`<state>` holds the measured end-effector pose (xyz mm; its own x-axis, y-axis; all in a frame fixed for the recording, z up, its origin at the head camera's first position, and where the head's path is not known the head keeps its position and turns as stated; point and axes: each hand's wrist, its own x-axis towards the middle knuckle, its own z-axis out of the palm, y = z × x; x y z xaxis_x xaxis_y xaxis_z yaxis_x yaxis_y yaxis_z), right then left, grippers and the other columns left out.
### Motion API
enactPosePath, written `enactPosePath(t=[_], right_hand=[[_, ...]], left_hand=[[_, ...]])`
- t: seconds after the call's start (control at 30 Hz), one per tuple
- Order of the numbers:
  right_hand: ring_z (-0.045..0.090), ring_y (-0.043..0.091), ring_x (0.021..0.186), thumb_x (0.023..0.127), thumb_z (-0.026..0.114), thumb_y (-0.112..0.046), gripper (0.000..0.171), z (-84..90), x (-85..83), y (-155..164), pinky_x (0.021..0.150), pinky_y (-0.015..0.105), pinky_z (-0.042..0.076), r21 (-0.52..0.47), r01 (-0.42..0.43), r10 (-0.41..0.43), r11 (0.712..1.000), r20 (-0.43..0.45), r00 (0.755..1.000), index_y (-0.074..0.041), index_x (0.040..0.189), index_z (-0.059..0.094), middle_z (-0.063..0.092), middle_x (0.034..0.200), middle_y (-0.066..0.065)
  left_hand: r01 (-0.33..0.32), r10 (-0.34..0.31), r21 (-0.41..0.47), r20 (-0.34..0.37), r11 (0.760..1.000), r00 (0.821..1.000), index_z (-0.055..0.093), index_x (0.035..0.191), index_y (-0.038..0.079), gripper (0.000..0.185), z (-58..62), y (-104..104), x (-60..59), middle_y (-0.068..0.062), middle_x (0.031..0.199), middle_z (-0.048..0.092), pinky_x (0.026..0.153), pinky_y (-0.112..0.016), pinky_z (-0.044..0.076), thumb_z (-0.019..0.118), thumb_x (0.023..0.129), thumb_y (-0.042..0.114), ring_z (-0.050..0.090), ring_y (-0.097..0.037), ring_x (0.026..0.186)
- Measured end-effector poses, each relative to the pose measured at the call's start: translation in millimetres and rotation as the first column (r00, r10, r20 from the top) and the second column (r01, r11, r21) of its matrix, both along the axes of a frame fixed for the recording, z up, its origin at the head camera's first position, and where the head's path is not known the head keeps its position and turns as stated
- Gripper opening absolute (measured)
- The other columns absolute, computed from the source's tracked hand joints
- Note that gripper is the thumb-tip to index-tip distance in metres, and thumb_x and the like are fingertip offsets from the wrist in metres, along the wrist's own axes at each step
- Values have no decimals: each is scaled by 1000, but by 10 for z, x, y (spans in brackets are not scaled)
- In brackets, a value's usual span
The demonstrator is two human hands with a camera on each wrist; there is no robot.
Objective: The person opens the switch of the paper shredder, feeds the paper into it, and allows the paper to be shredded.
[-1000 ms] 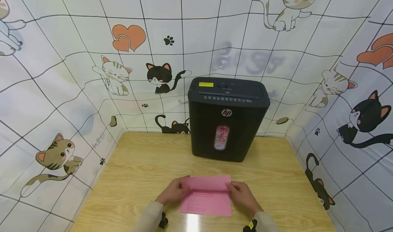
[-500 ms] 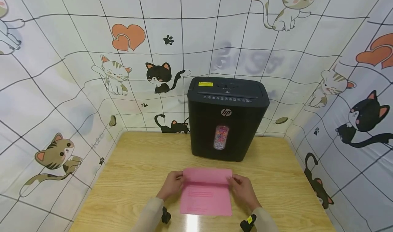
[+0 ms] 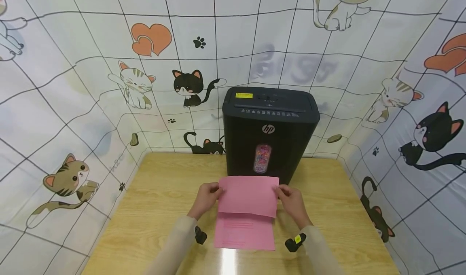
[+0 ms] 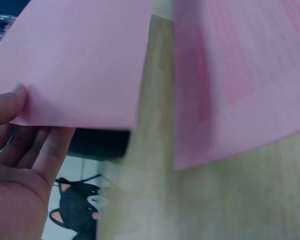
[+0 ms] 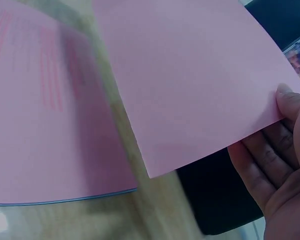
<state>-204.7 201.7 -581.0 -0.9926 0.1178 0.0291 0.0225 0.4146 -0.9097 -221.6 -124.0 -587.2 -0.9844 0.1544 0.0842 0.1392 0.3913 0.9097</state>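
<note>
A blank-faced pink sheet of paper point(image 3: 248, 196) is held up above the table, one side edge in each hand. My left hand point(image 3: 206, 199) pinches its left edge near the top, thumb on the near face and fingers behind, as the left wrist view shows. In the same way my right hand point(image 3: 291, 202) pinches the right edge. Beneath lies a pink printed sheet point(image 3: 244, 236) with lines of text, flat on the table; the raised sheet hides its upper part. In the right wrist view a thin dark edge runs along the side of the lower sheet.
A black HP paper shredder point(image 3: 269, 117) stands at the back of the wooden table point(image 3: 160, 210), its window point(image 3: 262, 158) showing coloured shreds. The raised sheet overlaps its base in the head view. A cat-print curtain point(image 3: 204, 36) surrounds the table's back and sides.
Both hands have moved forward and up with the pink sheet, towards the shredder. More of the sheet's face shows now. The printed sheet below stays in place.
</note>
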Motion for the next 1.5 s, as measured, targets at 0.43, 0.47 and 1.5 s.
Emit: enactPosePath(t=[0.43,0.47,1.5], right_hand=[[69,7,78,100,69,-30,29,423,-171,92,71,21,57,-47,-69,66,997,-52,996,-2,104,74,76,89,10],[69,8,78,100,68,-30,28,453,-180,96,71,21,58,-45,-72,69,996,-55,996,-3,105,74,76,89,11],[71,0,78,99,67,-39,38,1499,-404,255,76,20,61,18,-41,44,999,-237,971,-2,108,74,75,95,13]], left_hand=[[-29,29,71,13,997,1000,79,101,7,17,424,66,-170,-9,92,76,70,-30,58,67,100,20,66,-12,76],[-32,32,69,11,997,999,79,101,7,17,450,71,-180,-8,92,76,70,-29,58,67,100,20,66,-12,77],[23,-1,99,-216,995,976,80,95,10,19,1504,217,-572,-6,80,74,66,-27,50,73,97,27,59,-14,70]])
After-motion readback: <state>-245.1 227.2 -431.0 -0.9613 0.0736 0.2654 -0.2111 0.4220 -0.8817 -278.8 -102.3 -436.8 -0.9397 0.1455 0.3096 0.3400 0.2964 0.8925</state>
